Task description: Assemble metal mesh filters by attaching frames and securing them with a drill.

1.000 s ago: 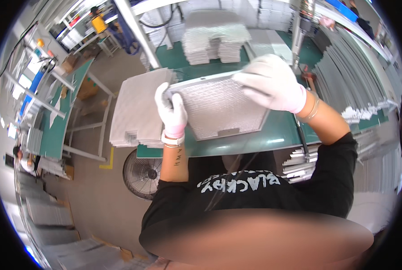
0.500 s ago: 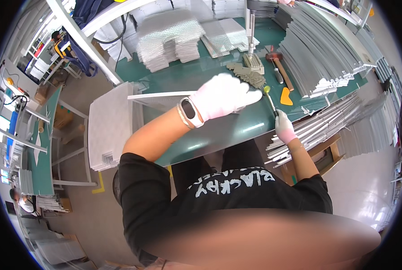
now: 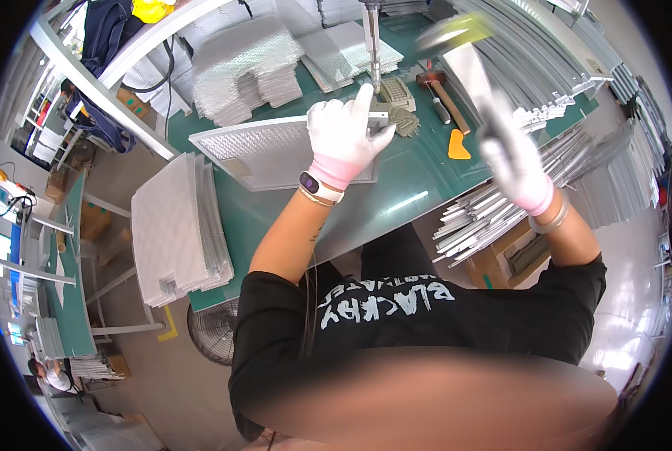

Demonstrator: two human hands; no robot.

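My left hand (image 3: 342,139), in a white glove with a pink cuff, grips the right end of a silver mesh panel (image 3: 264,150) with a metal frame. Its thumb and forefinger spread about the frame's corner. The panel is tilted up from the green tabletop. In my right hand (image 3: 515,161), gloved the same way, is a raised mallet with a yellow-green head (image 3: 460,31). Motion smears the mallet and the fingers round its handle. Just beyond the panel's right end lies a pile of small grey-green corner pieces (image 3: 405,123).
Stacked mesh sheets stand at the back (image 3: 238,71) and left (image 3: 172,225). A wooden-handled hammer (image 3: 450,101), a screwdriver (image 3: 440,110) and a yellow-orange angled piece (image 3: 458,145) lie to the right. Metal strips (image 3: 479,214) project beyond the table's front edge. A vertical metal tool post (image 3: 373,45) stands behind.
My right hand has swung the mallet up, away from the table. My left hand has turned fingers-up at the panel's end, and the panel's mesh face now shows. The view has shifted.
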